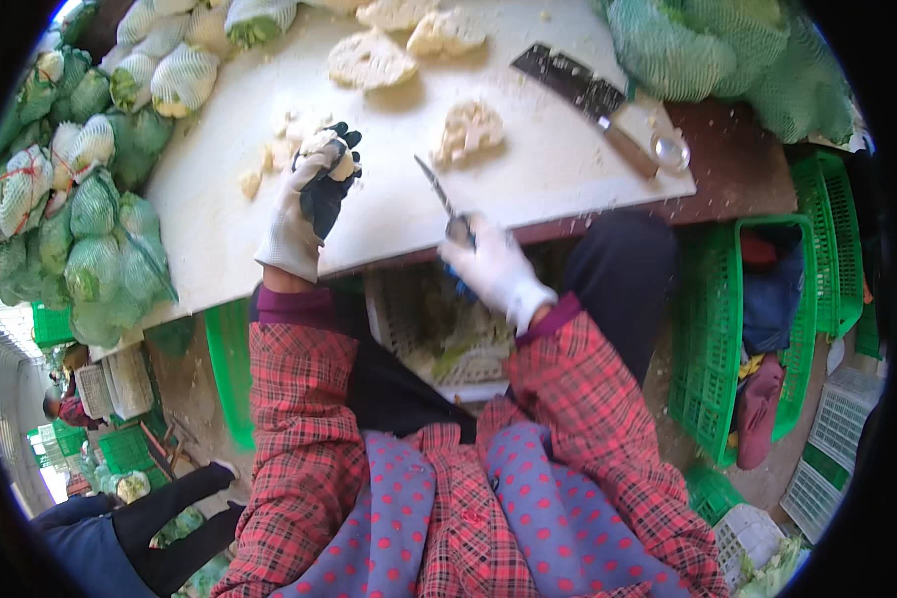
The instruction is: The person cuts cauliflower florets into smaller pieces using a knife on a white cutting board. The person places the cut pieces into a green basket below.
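Note:
My left hand [310, 202], in a white glove with a dark coated palm, holds pieces of cauliflower [341, 166] above the white board [389, 217]. In my gloved right hand [491, 261] is a small knife [435, 185], its blade pointing up and to the left over the board's near edge. Loose florets [278, 149] lie just left of and behind my left hand. A cut cauliflower chunk [469, 132] rests beyond the knife tip. Farther back sit several larger pieces, among them a thick cauliflower slice [371, 60].
A cleaver [572, 82] with a wooden handle lies at the board's right, beside a shiny round metal object [670, 152]. Net-wrapped vegetables [93, 254] are piled left, and green net bags [688, 52] back right. A crate [448, 336] stands beneath; a green crate [706, 336] holds clothing. Another person [127, 538] is at lower left.

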Demonstrator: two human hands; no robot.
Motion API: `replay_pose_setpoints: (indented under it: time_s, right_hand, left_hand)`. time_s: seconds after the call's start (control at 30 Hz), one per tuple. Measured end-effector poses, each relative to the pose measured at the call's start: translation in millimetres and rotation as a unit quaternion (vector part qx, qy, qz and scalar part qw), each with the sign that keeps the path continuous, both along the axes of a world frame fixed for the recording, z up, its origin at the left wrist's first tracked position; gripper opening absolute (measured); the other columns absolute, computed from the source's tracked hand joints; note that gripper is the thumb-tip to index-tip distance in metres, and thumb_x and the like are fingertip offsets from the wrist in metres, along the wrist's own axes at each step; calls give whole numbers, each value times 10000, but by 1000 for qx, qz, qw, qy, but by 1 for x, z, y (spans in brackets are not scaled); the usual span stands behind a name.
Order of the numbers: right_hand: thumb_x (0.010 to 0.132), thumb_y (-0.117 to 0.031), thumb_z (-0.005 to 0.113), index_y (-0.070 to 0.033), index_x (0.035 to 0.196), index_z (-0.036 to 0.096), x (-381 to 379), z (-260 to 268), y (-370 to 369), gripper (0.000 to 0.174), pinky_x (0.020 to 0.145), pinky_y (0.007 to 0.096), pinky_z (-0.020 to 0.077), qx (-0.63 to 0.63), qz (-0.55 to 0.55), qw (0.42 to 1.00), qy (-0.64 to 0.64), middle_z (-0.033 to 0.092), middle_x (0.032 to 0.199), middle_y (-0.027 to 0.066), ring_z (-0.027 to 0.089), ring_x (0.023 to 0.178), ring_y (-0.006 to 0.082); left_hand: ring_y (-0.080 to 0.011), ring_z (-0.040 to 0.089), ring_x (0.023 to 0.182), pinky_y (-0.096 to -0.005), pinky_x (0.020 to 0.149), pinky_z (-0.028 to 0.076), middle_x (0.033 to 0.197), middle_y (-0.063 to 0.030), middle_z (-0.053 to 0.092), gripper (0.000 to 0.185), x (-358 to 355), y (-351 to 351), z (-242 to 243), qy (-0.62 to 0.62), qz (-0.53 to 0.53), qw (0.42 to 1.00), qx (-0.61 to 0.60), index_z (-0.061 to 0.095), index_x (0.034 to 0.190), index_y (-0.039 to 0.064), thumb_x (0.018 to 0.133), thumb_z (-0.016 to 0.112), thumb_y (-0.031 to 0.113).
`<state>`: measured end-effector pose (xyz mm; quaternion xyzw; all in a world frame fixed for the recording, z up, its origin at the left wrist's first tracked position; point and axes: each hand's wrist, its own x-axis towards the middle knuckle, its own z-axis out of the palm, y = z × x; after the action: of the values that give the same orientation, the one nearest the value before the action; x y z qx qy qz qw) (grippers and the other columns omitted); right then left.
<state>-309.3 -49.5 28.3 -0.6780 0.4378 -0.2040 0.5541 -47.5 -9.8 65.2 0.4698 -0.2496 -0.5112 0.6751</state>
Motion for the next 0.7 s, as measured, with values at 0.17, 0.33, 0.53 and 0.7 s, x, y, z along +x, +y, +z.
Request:
replay_pose_setpoints:
  time_s: [0.17, 0.33, 0.53, 0.7]
  right_hand:
    - [877, -250, 645, 8, 1064, 624, 4, -1, -2, 319, 674, 366, 537, 113, -70, 989, -64, 662, 802, 118, 657, 738, 210]
    - [873, -228, 714, 8, 1232, 607, 5, 4, 38, 442, 818, 354, 544, 36, -11, 998, 45, 721, 956, 160, 699, 880, 239]
    - [884, -295, 632, -24, 1175, 578, 11, -8, 45, 401, 811, 456, 536, 20, 32, 995, 94, 712, 888, 215, 712, 863, 389]
    - [879, -252, 701, 2, 1209, 609, 11, -7, 40, 426, 809, 359, 527, 55, 16, 993, 102, 713, 956, 156, 681, 862, 250]
  left_hand:
    - [-185, 709, 914, -295, 789, 574, 1050, -130, 725, 550, -40, 40, -17, -488, 3, 844, 223, 609, 1280, -8, 777, 818, 69]
    - [-246, 662, 1123, -346, 945, 535, 1199, -180, 687, 609, -68, 42, -33, -608, 19, 769, 197, 596, 1319, -2, 767, 842, 77]
    - [-202, 654, 1064, -316, 929, 531, 1215, -119, 686, 553, -69, 56, -45, -260, 92, 941, 194, 604, 1351, 24, 818, 752, -1]
    - [-150, 655, 994, -279, 873, 541, 1142, -76, 704, 422, -72, 53, -55, -168, 120, 962, 182, 646, 1279, 10, 863, 690, -42]
